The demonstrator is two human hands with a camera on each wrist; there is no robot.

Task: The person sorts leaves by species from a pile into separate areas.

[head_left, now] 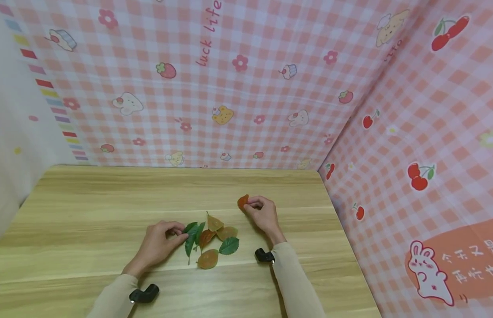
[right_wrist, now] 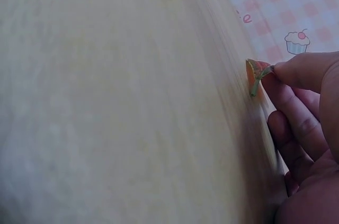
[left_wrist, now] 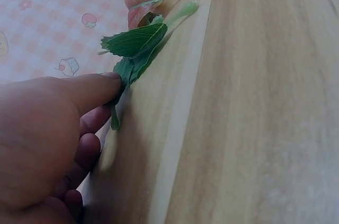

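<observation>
My right hand (head_left: 264,214) pinches an orange-red leaf (head_left: 242,202) between thumb and finger, at the far right of a small leaf pile. In the right wrist view that leaf (right_wrist: 253,75) has its edge at the fingertips, close to the tabletop. At the pile's left side, my left hand (head_left: 159,242) pinches a green leaf (head_left: 190,240); the left wrist view has the thumb on the green leaf (left_wrist: 124,69). Beside it lie a red-brown leaf (head_left: 206,239), a yellowish leaf (head_left: 214,223), a brownish leaf (head_left: 228,233), a loose green leaf (head_left: 229,246) and an orange leaf (head_left: 208,259).
The leaves lie on a wood-grain table (head_left: 91,198). A pink checked cloth wall (head_left: 198,97) rises behind it, and another cloth wall (head_left: 397,190) borders the right side. Each wrist wears a black camera mount (head_left: 144,293).
</observation>
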